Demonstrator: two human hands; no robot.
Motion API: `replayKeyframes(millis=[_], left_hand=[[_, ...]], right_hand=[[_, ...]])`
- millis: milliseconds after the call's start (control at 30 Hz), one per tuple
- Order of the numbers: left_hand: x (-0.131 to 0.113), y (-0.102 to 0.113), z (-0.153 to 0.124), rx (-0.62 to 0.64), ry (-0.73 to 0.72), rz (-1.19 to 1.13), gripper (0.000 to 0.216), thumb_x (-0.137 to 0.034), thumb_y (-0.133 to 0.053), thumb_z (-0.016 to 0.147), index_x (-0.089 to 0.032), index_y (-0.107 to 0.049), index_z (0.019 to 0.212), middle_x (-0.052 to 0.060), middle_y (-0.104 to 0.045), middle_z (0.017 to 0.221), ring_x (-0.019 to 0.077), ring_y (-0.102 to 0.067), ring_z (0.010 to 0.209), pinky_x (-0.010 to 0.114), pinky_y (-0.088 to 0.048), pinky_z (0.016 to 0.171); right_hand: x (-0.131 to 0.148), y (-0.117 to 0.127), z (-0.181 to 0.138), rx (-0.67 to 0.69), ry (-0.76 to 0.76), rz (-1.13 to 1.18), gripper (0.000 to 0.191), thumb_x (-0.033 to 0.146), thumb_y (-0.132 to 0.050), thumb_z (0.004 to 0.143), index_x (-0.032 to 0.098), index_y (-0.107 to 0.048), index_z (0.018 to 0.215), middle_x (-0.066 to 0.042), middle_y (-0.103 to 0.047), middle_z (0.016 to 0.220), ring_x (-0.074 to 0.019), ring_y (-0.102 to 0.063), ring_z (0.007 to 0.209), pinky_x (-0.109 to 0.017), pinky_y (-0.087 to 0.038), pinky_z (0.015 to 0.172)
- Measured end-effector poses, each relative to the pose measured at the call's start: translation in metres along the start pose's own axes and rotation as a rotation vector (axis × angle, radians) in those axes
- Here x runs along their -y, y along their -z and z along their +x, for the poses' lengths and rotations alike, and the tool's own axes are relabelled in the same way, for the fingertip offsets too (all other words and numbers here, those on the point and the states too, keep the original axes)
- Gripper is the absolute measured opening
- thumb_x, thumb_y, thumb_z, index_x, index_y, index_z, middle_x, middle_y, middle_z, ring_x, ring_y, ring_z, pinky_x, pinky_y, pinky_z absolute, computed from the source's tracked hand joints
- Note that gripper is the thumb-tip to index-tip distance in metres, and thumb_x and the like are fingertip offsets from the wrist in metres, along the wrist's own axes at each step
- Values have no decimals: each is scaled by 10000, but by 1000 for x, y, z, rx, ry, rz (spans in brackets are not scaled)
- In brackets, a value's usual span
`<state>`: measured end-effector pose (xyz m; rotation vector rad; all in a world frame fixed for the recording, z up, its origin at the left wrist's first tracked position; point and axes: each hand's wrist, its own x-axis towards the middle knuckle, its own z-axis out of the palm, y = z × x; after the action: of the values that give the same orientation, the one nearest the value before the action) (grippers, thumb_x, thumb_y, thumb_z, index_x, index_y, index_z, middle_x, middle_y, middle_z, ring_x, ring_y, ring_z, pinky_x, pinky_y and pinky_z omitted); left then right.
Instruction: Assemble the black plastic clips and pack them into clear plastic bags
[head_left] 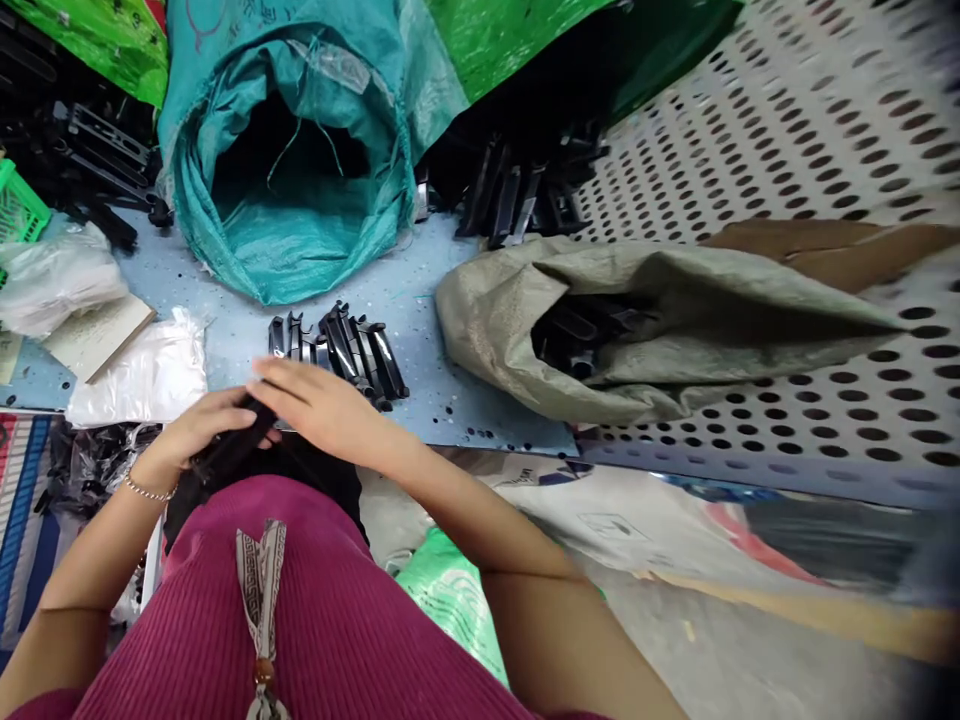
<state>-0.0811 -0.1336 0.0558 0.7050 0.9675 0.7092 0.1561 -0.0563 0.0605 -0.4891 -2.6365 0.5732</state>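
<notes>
My left hand [196, 428] is wrapped round a long black plastic part [229, 452] at the near edge of the blue table [442, 300]. My right hand [315, 405] lies over the same part with its fingers stretched toward the left hand; whether it grips the part is unclear. Just beyond my hands a row of several black plastic parts [349, 350] stands packed side by side on the table.
An open teal woven sack [300, 160] lies behind the row. A grey sack [660, 320] holding black parts lies to the right on a perforated white panel [810, 120]. More black parts [525, 190] are piled at the back. White plastic bags [142, 375] and paper lie left.
</notes>
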Motion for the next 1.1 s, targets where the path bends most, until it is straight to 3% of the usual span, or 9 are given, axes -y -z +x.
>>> replayKeyframes(millis=[67,233,300,367,500,733,833,1000,1100], left_hand=[[5,5,-17,-45,-40,110,441,-530,-583,945,-171,-759,1133,123,-795,940,284,-760,865,433,-600,830],[38,40,-16,-816,-423,631,292,-472,-677,885,-208,-774,962,129,-732,1025,323,-644,1077,475,-516,969],[48,55,-17,-945,-432,871,176,-376,-691,864,-213,-756,880,128,-687,994,323,-602,1072,476,-487,979],[51,69,-23,-968,-395,1023,146,-318,-670,855,-209,-719,770,97,-640,875,281,-605,930,426,-503,875],[42,91,-43,-852,-321,842,239,-361,-721,795,-194,-656,638,35,-598,734,186,-568,711,332,-468,710],[35,91,-41,-922,-423,582,196,-363,-754,754,-174,-720,796,65,-720,909,183,-651,799,304,-522,722],[33,84,-44,-949,-448,573,163,-321,-704,807,-183,-666,886,40,-713,825,172,-647,712,297,-529,667],[16,83,-54,-778,-480,1149,230,-114,-518,827,-194,-728,874,143,-741,1035,307,-667,1051,494,-508,989],[2,90,-48,-838,-493,1225,299,-140,-534,833,-193,-761,1019,141,-738,1102,313,-662,1045,499,-511,1004]], right_hand=[[9,0,3,78,54,57,363,234,-413,1061,214,-619,1359,-121,-699,1299,-243,-668,1190,-442,-558,1024],[-3,-20,11,-65,-347,375,296,346,-567,994,195,-668,1227,-114,-747,1140,-260,-720,1022,-418,-582,915],[-4,-37,19,-165,-525,649,310,394,-591,970,206,-663,1206,-87,-752,1106,-247,-727,984,-404,-588,880],[-1,-54,28,-238,-658,958,330,455,-629,936,217,-662,1163,-63,-757,1047,-229,-738,920,-384,-597,835],[12,-76,46,-328,-775,1385,360,534,-735,848,215,-689,1008,-46,-760,942,-209,-747,832,-342,-603,757],[22,-97,91,-295,-764,1838,263,430,-757,857,187,-685,928,-72,-783,962,-225,-769,897,-341,-633,798],[22,-118,104,-269,-798,1894,190,330,-772,840,172,-686,902,-75,-788,918,-207,-763,883,-331,-636,831],[18,-140,109,-308,-907,1831,149,300,-754,855,172,-678,870,-60,-770,830,-168,-745,818,-289,-625,815],[22,-137,103,-302,-889,1768,166,348,-742,865,197,-676,880,-23,-754,796,-150,-716,747,-265,-610,726]])
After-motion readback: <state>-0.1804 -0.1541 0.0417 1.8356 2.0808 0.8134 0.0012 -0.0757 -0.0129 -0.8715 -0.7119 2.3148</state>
